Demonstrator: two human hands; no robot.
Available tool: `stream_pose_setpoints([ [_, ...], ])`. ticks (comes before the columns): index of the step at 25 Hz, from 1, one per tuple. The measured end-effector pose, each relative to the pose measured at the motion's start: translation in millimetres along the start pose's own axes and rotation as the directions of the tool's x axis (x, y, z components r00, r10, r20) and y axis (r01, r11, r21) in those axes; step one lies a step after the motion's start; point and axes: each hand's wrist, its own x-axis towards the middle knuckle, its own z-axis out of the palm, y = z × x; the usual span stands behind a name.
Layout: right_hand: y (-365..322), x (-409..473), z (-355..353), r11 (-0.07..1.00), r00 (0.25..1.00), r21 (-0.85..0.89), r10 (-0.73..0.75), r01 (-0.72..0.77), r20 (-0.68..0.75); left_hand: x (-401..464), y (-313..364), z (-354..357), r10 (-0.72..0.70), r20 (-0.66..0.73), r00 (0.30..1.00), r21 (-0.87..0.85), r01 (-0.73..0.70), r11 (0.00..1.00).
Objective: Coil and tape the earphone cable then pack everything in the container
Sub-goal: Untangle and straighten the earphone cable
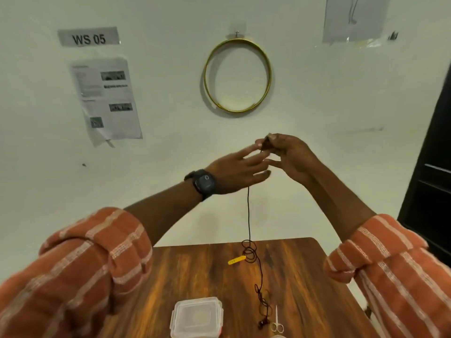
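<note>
Both hands are raised high above the wooden table (200,269). My right hand (289,156) pinches one end of the dark earphone cable (248,215) at its fingertips. My left hand (240,170), with a black watch on its wrist, is spread flat with fingers apart, and the cable passes under or across its fingers. The cable hangs straight down to the table, lies in loose loops, and runs toward the near edge, where the earbuds (262,323) rest. A clear plastic container (196,317) with its lid on sits at the near edge.
Small scissors (277,322) lie right of the earbuds. A yellow strip (236,260) lies beside the cable loops. A gold hoop (238,75) and papers hang on the white wall behind. A dark cabinet (429,179) stands at the right.
</note>
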Motion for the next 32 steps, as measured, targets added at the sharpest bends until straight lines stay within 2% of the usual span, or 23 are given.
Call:
stream_pose_setpoints([
  [2,2,2,-4,0.995,1.000,0.099,0.005,-0.003,-0.014,8,-24,-6,0.103,0.010,0.995,-0.045,-0.103,0.994],
  [4,12,1,2,0.977,0.997,0.199,0.077,-0.071,-0.023,15,-39,-10,0.064,-0.059,0.996,-0.090,-0.070,0.994],
  [5,21,-2,8,0.977,0.992,0.176,0.122,-0.117,-0.017,17,-45,-12,-0.016,-0.082,0.997,-0.134,0.005,0.991],
  [7,60,-19,23,0.987,0.987,-0.025,0.157,-0.156,0.022,15,-58,-14,-0.233,-0.067,0.970,-0.194,0.216,0.957],
  [9,108,-43,37,0.978,0.983,-0.152,0.156,-0.140,0.098,7,-70,-19,-0.468,-0.009,0.884,-0.212,0.456,0.864],
  [12,144,-63,50,0.983,0.979,-0.144,0.136,-0.114,0.151,-8,-77,-25,-0.685,0.144,0.714,-0.340,0.686,0.644],
  [14,139,-57,48,0.993,0.988,-0.041,0.116,-0.112,0.099,-23,-75,-22,-0.693,0.335,0.639,-0.413,0.760,0.501],
  [16,128,-47,39,0.992,0.992,0.031,0.118,-0.119,0.033,-47,-72,-14,-0.575,0.523,0.629,-0.469,0.776,0.422],
  [18,130,-43,23,0.994,0.994,0.013,0.108,-0.108,0.014,-77,-72,-5,-0.508,0.607,0.612,-0.479,0.791,0.380],
  [19,135,-45,12,0.994,0.994,-0.039,0.107,-0.106,0.016,-90,-75,-3,-0.559,0.600,0.573,-0.469,0.817,0.335],
  [20,145,-48,2,0.988,0.993,-0.106,0.117,-0.114,0.023,-104,-79,-3,-0.669,0.564,0.485,-0.442,0.861,0.251],
  [22,167,-59,-16,0.969,0.987,-0.196,0.158,-0.148,0.037,-130,-94,-5,-0.896,0.407,0.180,-0.380,0.925,0.014],
  [23,178,-65,-25,0.960,0.982,-0.218,0.185,-0.174,0.034,-143,-102,-7,-0.946,0.325,0.017,-0.350,0.931,-0.104],
  [25,195,-75,-36,0.944,0.975,-0.254,0.221,-0.209,0.019,-166,-118,-14,-0.931,0.243,-0.273,-0.329,0.880,-0.344],
  [27,205,-85,-42,0.927,0.967,-0.278,0.253,-0.250,-0.026,-177,-133,-22,-0.843,0.200,-0.500,-0.311,0.783,-0.538],
  [28,206,-90,-43,0.925,0.960,-0.257,0.273,-0.281,-0.069,-180,-140,-25,-0.803,0.182,-0.567,-0.301,0.746,-0.594],
  [29,207,-95,-45,0.935,0.947,-0.165,0.299,-0.315,-0.116,-182,-147,-29,-0.782,0.163,-0.602,-0.285,0.730,-0.621],
  [32,221,-110,-63,0.902,0.867,0.244,0.416,-0.355,-0.274,-204,-166,-26,-0.793,0.059,-0.606,-0.254,0.759,-0.599],
])
